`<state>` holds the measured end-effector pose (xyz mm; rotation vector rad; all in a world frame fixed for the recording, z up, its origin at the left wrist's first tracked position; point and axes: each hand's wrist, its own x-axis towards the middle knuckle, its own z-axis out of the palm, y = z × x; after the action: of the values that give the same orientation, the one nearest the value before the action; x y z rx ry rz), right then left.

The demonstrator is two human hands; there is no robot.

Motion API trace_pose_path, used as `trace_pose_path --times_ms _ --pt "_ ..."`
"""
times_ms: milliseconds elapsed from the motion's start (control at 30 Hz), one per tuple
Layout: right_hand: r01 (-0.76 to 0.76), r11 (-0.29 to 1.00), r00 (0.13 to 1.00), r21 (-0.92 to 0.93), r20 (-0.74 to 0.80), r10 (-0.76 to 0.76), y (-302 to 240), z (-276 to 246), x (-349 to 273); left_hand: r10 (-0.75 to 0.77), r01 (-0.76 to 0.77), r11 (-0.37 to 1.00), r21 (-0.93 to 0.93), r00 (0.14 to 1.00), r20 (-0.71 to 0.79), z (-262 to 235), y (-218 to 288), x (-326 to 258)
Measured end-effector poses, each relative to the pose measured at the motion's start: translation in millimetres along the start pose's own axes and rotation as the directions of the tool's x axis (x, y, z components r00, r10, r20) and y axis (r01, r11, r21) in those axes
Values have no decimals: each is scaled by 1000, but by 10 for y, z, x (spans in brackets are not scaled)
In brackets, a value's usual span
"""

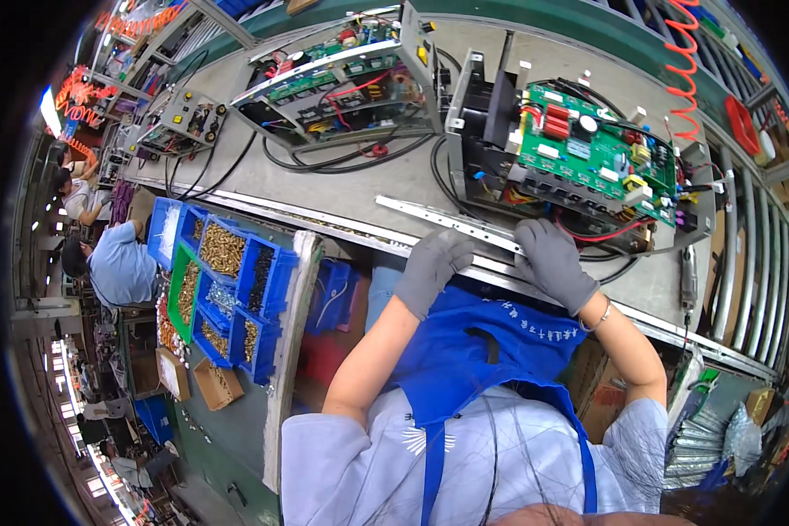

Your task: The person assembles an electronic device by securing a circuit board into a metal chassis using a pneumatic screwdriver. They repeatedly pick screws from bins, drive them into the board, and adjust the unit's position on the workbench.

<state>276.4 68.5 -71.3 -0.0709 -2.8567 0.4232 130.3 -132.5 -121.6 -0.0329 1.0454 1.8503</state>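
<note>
A long pale metal strip (403,208) with small holes lies slantwise over the near edge of the workbench. My left hand (431,268), in a grey glove, is closed on the strip near its middle, fingers bent over it. At the strip's right end my right hand (550,261), also gloved in grey, grips it with curled fingers. Part of the strip is hidden by both gloves. Just beyond my hands stands an opened device chassis with a green circuit board (579,149), carrying red and yellow components, with black and red cables around it.
Another opened chassis (342,96) stands at the bench's back left, cables lying before it. Blue bins (267,302) and a green bin (177,302) of screws sit to my left. A red coiled hose (682,70) hangs at right, near metal rollers (749,263). Other people (121,263) work far left.
</note>
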Motion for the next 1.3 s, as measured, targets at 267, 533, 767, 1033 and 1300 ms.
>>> trace_pose_path --times_ms 267,533,767,1033,1300 --pt "-98 995 989 20 -113 100 -303 236 62 -62 65 998 16 989 -132 -287 408 -58" --pt "-267 790 925 552 -82 370 -559 -276 -201 235 -242 923 299 970 59 572 835 -467" --pt "-368 789 817 492 -235 527 -432 -1459 -705 97 -412 718 561 857 506 1343 771 -570" --pt "-441 866 877 237 -93 472 -57 -2021 -661 281 -942 -143 303 255 925 1588 756 -426" --pt "-331 920 934 211 -66 351 75 -2150 -467 221 -931 -321 174 105 969 1752 908 -309"
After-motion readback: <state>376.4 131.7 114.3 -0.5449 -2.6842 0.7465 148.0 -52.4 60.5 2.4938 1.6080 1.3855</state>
